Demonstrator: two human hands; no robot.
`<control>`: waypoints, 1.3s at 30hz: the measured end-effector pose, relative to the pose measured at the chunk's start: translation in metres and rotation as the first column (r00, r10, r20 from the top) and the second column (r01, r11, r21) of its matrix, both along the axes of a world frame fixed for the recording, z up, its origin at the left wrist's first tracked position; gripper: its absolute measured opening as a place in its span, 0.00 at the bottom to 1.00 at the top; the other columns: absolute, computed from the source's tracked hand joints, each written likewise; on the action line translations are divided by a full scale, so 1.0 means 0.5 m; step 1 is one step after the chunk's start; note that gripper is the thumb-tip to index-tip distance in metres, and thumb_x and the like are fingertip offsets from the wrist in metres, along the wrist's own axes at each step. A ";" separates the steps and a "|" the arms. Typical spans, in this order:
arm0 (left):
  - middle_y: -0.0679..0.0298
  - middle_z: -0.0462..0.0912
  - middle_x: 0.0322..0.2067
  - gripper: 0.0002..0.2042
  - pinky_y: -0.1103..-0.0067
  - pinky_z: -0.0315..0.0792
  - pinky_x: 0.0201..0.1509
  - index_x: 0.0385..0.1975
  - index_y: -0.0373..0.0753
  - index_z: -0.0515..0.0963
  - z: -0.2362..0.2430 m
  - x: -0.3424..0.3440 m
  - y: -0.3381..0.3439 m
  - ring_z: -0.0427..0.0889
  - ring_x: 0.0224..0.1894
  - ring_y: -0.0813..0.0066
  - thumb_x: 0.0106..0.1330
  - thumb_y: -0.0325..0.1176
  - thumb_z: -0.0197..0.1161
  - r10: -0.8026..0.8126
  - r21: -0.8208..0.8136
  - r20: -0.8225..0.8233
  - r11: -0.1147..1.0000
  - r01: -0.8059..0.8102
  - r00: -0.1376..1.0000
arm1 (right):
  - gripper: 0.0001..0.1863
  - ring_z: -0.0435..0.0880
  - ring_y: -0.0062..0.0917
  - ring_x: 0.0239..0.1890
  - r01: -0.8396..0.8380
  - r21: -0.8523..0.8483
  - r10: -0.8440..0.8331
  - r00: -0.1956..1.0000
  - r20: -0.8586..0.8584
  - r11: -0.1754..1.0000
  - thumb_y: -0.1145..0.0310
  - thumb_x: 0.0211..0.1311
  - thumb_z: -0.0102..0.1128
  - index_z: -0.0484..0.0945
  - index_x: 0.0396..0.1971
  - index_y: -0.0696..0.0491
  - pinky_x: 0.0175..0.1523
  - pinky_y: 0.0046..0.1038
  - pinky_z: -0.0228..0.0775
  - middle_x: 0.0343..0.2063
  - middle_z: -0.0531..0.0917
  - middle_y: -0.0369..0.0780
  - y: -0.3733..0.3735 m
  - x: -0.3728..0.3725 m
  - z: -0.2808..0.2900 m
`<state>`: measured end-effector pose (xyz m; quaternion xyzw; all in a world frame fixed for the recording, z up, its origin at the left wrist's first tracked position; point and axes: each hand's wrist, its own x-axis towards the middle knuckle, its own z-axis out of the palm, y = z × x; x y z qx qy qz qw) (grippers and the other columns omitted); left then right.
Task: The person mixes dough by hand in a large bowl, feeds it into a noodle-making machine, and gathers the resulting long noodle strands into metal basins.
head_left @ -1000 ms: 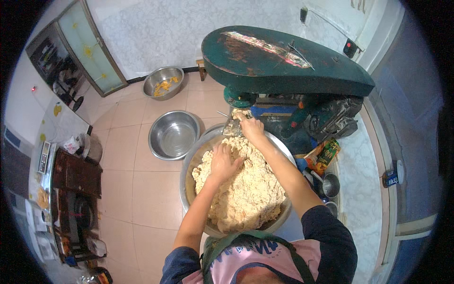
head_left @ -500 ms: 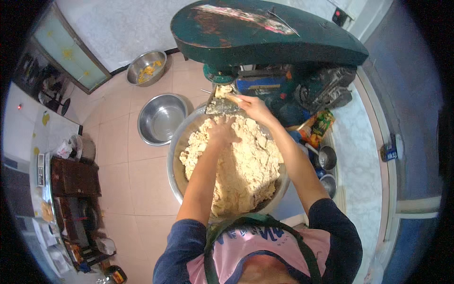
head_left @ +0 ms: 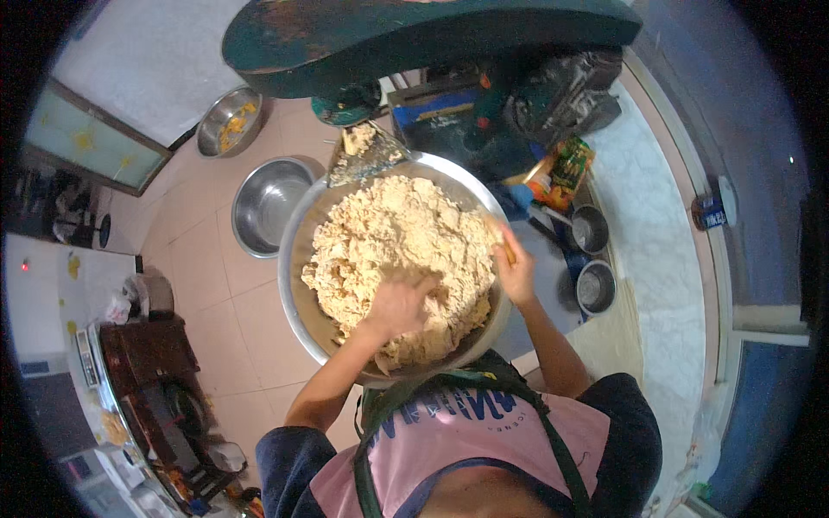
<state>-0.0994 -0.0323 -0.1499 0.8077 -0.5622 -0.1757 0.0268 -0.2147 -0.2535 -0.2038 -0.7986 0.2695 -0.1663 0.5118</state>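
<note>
My left hand (head_left: 402, 304) is palm down on the dough (head_left: 414, 220), fingers partly spread and bent. The tips blur into the crumb, so I cannot tell whether they have closed on any of it. My right hand (head_left: 518, 272) is curled round a slim orange-brown handle (head_left: 509, 244), wooden by the look of it; its far end is unclear.

Dough: pale yellow, rough and crumbly, heaped in a big steel bowl (head_left: 294, 285) directly in front of me. Smoother patch at 6 o'clock, close to my apron (head_left: 436, 377).

Key relation: the left is the nearer hand, already touching the dough. From it, the bulk lies toward 12 and 1 o'clock. The heap is roughly round, no clear long axis. From the right hand, at the bowl's 3 o'clock edge, the dough lies toward 9. The handle slants from about 11 to 5 o'clock, its upper end toward the bowl.

Around the bowl: at 11 o'clock, a dark metal chute (head_left: 371, 166) with dough stuck to it, below the green machine housing (head_left: 414, 43). At 10, a bare steel basin (head_left: 269, 211), and beyond it another basin (head_left: 207, 131) with orange pieces inside. Between 2 and 3, two small steel vessels, upper one (head_left: 590, 229) and lower one (head_left: 596, 287), near a bright packet (head_left: 570, 173).
</note>
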 end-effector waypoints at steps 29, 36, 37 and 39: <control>0.61 0.79 0.19 0.33 0.79 0.71 0.18 0.46 0.35 0.75 -0.048 0.062 -0.032 0.76 0.16 0.77 0.49 0.59 0.67 0.558 0.065 0.092 0.823 -0.564 0.825 | 0.20 0.81 0.26 0.20 -0.066 -0.142 0.063 0.998 -0.024 0.988 0.63 0.60 0.60 0.73 0.50 0.54 0.27 0.27 0.74 0.26 0.83 0.42 0.020 0.036 0.010; 0.50 0.81 0.22 0.24 0.72 0.77 0.30 0.39 0.31 0.77 -0.089 0.041 -0.004 0.83 0.25 0.62 0.54 0.49 0.61 0.581 -0.107 -0.277 0.772 -0.626 0.765 | 0.18 0.77 0.26 0.31 -0.111 -0.496 0.223 0.959 0.173 0.861 0.58 0.45 0.71 0.78 0.30 0.53 0.48 0.37 0.64 0.22 0.79 0.37 0.197 0.173 -0.040; 0.49 0.81 0.21 0.25 0.71 0.77 0.30 0.40 0.30 0.77 -0.086 0.032 0.008 0.83 0.25 0.62 0.53 0.49 0.61 0.649 -0.047 -0.269 0.729 -0.683 0.712 | 0.17 0.77 0.27 0.31 -0.119 -0.488 0.222 0.962 0.158 0.865 0.60 0.43 0.72 0.79 0.30 0.53 0.50 0.38 0.62 0.21 0.79 0.36 0.205 0.186 -0.043; 0.48 0.80 0.19 0.29 0.71 0.76 0.28 0.43 0.27 0.76 -0.080 0.025 0.021 0.83 0.24 0.62 0.52 0.50 0.62 0.721 -0.054 -0.322 0.633 -0.772 0.614 | 0.14 0.75 0.23 0.24 -0.176 -0.468 0.252 0.962 0.106 0.866 0.61 0.46 0.68 0.80 0.28 0.54 0.37 0.34 0.66 0.19 0.79 0.37 0.212 0.202 -0.047</control>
